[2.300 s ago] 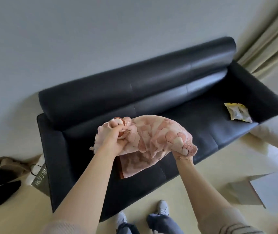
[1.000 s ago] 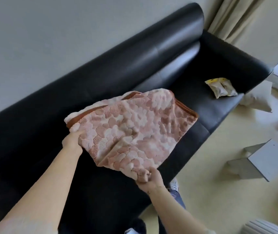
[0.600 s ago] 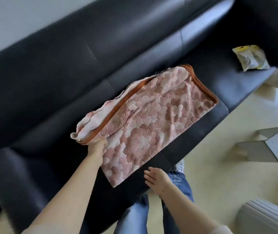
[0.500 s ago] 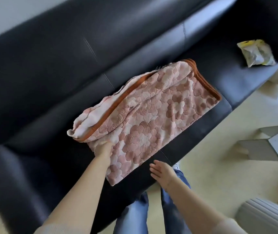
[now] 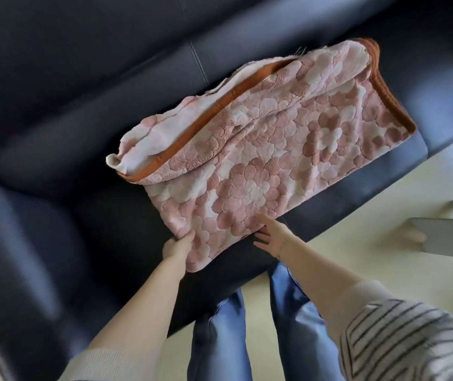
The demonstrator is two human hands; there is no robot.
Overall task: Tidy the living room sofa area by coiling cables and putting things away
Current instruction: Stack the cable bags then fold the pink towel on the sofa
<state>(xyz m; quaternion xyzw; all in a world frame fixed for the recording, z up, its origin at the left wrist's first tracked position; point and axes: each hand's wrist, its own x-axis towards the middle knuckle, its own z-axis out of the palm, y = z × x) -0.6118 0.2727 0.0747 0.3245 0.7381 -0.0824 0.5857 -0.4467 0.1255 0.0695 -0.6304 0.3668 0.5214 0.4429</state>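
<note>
Black leather sofa [image 5: 54, 111], folded pink blanket [image 5: 261, 160], cream floor [image 5: 384, 257]

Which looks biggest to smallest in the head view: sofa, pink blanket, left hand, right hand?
1. Black sofa
2. Pink flower-patterned blanket
3. Left hand and right hand: they look about alike, so no ranking.

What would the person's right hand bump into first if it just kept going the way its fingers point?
The right hand points up-left at the near edge of the pink blanket on the black sofa. Its fingertips seem already at that edge, so the blanket comes first.
</note>
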